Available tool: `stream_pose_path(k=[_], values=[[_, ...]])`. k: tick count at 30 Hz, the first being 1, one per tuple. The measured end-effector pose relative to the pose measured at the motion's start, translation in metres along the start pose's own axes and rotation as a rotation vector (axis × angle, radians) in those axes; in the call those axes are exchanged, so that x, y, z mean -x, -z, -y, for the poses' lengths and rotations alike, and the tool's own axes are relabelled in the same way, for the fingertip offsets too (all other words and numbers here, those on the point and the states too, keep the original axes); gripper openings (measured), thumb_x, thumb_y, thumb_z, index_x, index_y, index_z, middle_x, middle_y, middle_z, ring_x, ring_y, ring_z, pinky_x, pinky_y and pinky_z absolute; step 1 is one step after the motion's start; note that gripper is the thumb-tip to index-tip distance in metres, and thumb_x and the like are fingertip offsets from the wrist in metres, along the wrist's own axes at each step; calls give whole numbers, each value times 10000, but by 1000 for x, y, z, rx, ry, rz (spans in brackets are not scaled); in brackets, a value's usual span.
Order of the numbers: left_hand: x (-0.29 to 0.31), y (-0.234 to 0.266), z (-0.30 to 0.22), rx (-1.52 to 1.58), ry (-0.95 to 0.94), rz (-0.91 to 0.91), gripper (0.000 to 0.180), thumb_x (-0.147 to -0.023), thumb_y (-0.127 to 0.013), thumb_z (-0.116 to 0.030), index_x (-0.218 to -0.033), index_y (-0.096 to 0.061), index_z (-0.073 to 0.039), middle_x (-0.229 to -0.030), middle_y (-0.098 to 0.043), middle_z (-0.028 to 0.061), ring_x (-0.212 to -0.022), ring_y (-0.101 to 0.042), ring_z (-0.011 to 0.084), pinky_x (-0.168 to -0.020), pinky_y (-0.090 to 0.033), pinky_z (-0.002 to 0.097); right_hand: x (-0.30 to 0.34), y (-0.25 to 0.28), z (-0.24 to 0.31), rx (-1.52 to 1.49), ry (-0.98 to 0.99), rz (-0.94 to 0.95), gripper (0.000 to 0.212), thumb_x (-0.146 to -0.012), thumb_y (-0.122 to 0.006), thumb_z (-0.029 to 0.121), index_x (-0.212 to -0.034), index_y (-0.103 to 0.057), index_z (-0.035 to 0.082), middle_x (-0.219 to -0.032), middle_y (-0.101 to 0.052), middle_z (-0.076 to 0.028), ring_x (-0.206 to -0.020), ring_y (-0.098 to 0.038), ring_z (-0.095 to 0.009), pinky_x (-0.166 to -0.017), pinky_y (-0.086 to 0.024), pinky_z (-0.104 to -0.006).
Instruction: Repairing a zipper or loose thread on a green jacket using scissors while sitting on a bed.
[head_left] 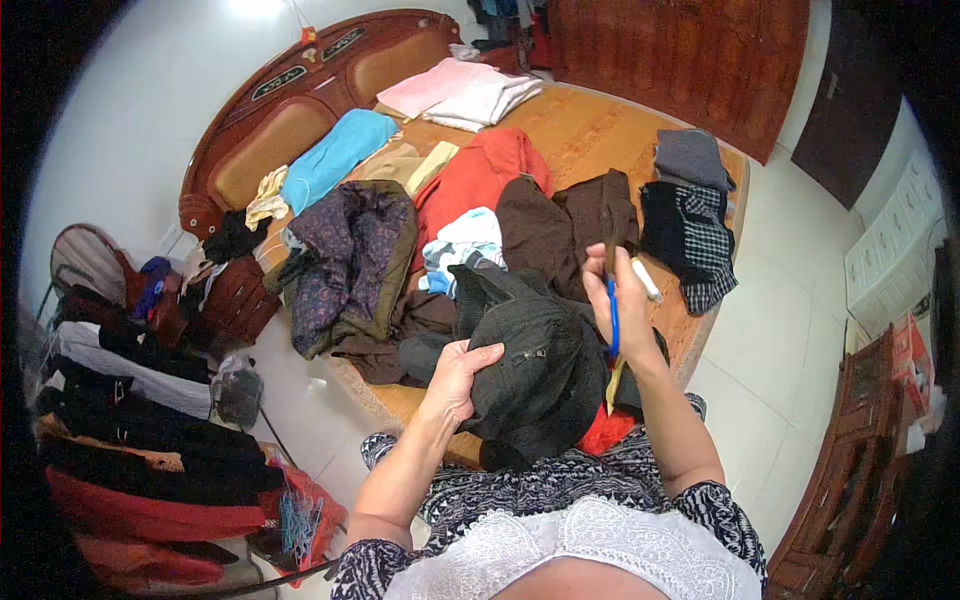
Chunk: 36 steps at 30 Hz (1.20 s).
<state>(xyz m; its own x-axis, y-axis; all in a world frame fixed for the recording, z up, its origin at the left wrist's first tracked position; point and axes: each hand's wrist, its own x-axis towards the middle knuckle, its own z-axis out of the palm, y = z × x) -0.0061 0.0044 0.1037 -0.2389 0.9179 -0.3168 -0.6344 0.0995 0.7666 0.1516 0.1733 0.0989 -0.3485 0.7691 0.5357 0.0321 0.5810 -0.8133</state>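
My left hand (465,377) grips a dark grey-black garment (540,365) with a small zip, bunched over my lap at the bed's edge. To its right, my raised right hand (622,310) is closed around a slim blue item (612,320) whose kind I cannot make out. A short white cylinder (646,280) sticks out beside its fingers. Below that hand are a yellow strip (613,390) and a bright red cloth (605,430). Beyond the garment lie a white and blue patterned cloth (465,245) and brown clothing (565,225).
The bed (600,125) also holds a purple patterned garment (350,250), a red garment (490,175), a blue cloth (340,155) and folded dark clothes (690,220). A loaded clothes rack (150,420) stands left. A wooden cabinet (840,470) and white drawers (895,240) stand right.
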Motion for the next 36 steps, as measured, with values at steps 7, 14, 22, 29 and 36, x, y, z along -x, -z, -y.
stream_pose_path(k=[7, 14, 22, 29, 36], values=[[1, -8, 7, 14, -22, -1, 332, -788, -651, -63, -1074, -574, 87, -1000, -654, 172, -844, -664, 249, -777, -548, 373, 67, 54, 60, -483, -526, 628, 206, -935, -473, 213, -992, -516, 20, -678, -534, -17, -540, -505, -75, -497, -421, -226], [-2, -10, 14, 14, -83, -15, 288, -802, -635, -56, -1043, -597, 98, -989, -661, 168, -834, -662, 223, -773, -541, 346, 101, 57, 47, -230, -535, 659, 212, -920, -542, 238, -969, -538, 31, -695, -530, -17, -560, -474, -66, -512, -404, -235], [-6, -8, 14, 28, -72, -32, 313, -795, -632, -56, -1070, -580, 86, -996, -655, 170, -831, -663, 243, -765, -549, 362, 113, 51, 44, -207, -530, 646, 264, -907, -581, 283, -961, -550, 26, -682, -523, -8, -586, -501, -75, -534, -417, -245], [-9, -10, 22, 10, -99, -10, 288, -802, -626, -60, -1049, -590, 84, -966, -664, 161, -799, -666, 231, -758, -548, 351, 114, 52, 58, -469, -674, 780, 268, -932, -487, 275, -992, -529, 18, -653, -514, -6, -515, -465, -61, -484, -389, -213], [-8, -19, 33, -72, -209, -43, 168, -850, -591, -16, -996, -631, 57, -946, -674, 110, -787, -641, 153, -728, -519, 284, 114, 54, 58, -406, -723, 829, 298, -946, -453, 332, -961, -525, 43, -630, -499, 7, -506, -460, -58, -471, -377, -207]])
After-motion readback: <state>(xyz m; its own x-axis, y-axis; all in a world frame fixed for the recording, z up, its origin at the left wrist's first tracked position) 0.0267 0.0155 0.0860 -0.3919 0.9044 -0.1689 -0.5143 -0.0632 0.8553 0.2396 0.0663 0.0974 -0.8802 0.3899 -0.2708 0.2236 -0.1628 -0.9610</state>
